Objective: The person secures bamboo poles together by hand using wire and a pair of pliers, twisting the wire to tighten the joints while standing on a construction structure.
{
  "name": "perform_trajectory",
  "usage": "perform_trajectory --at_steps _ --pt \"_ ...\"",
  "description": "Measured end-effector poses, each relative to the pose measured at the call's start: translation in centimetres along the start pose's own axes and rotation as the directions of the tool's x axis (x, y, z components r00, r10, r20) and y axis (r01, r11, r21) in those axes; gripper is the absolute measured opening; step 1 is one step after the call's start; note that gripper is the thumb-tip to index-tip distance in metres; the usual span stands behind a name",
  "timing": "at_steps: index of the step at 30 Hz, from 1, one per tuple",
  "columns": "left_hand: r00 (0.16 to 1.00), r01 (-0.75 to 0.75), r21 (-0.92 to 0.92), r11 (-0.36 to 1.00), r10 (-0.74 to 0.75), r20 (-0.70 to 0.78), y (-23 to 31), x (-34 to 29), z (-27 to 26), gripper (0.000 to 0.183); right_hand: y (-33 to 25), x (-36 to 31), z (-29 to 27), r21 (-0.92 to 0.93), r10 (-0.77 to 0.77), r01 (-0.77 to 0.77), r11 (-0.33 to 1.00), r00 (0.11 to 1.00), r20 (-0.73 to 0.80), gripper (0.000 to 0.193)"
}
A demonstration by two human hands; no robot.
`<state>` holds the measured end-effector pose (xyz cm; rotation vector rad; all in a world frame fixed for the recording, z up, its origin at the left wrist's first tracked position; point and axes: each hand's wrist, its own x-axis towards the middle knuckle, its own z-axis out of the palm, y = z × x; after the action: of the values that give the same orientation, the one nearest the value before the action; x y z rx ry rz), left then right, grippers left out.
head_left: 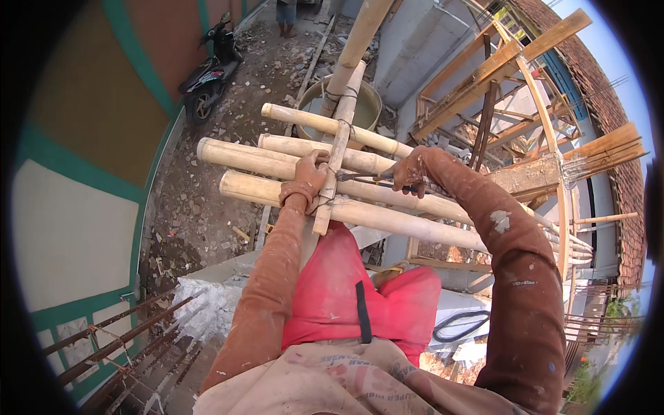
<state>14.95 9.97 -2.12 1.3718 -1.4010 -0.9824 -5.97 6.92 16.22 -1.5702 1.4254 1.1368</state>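
My left hand (309, 173) is closed over a thick bamboo pole (238, 156), its fingers curled beside a short bamboo crosspiece (342, 142). In my right hand (413, 171) are pincers (363, 177) with bluish handles, their jaws against a dark wire tie (336, 176) at the crosspiece. Several poles run side by side to the right under the crosspiece. More wire binds the crossings above and below. The lowest pole (408, 224) passes in front of my knees. Both forearms wear dusty reddish-brown sleeves.
Below lies rubble-strewn ground with a motorbike (211, 69) by the wall and a round tank (370, 104). Timber framing (532, 173) stands at the right. Rusty rebar (124, 346) juts out at lower left near rough concrete (200, 311). A person's legs (286, 15) show far ahead.
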Motion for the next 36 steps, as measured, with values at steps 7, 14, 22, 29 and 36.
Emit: perform_trajectory --at_steps 7,14,22,29,36 --pt "0.954 0.186 0.192 0.964 -0.224 0.198 0.1 1.7 -0.3 0.064 10.7 -0.3 10.3 -0.129 -0.158 0.121 0.984 0.931 -0.330 0.045" --pt "0.861 0.279 0.270 0.921 -0.365 0.355 1.1 3.7 -0.3 0.079 14.7 -0.3 22.1 0.540 0.020 0.399 0.741 0.791 -0.611 0.038" --pt "0.855 0.251 0.669 0.700 -0.483 0.186 5.8 3.3 2.5 0.071 12.6 3.2 26.2 0.375 0.272 0.318 0.871 0.323 -0.906 0.037" --pt "0.895 0.196 0.448 0.872 -0.346 0.281 0.9 3.8 1.3 0.084 8.7 4.5 26.7 0.548 0.481 0.296 0.783 0.270 -0.834 0.055" --pt "0.932 0.265 0.427 0.864 -0.344 0.117 0.9 3.5 3.7 0.085 7.8 4.9 26.4 0.606 0.558 0.121 0.786 0.283 -0.780 0.049"
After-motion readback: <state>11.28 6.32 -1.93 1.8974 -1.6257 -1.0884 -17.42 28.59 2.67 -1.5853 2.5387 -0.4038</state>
